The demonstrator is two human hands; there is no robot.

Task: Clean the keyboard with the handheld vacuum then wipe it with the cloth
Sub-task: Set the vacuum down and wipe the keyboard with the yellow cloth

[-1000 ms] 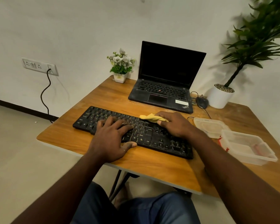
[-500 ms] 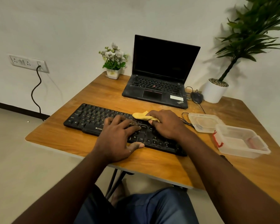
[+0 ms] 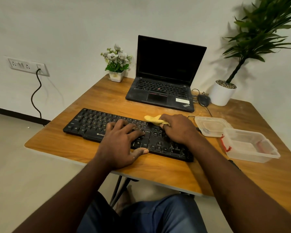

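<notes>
A black keyboard point(image 3: 91, 121) lies across the front of the wooden table point(image 3: 107, 98). My left hand point(image 3: 121, 142) rests flat on its middle keys, fingers spread, thumb at the front edge. My right hand point(image 3: 178, 128) holds a crumpled yellow cloth point(image 3: 153, 119) against the keyboard's right part, near its back edge. Most of the cloth is hidden under that hand. No handheld vacuum is in view.
An open black laptop point(image 3: 163, 84) stands behind the keyboard, with a small flower pot point(image 3: 116, 76) to its left. A mouse point(image 3: 203, 100) and a white potted plant point(image 3: 223, 95) sit at the back right. A clear plastic box point(image 3: 249, 145) and its lid point(image 3: 212, 126) lie right of the keyboard.
My right hand with the cloth has slid a little along the keyboard's right part. My left hand has stayed on the middle keys. The view has shifted.
</notes>
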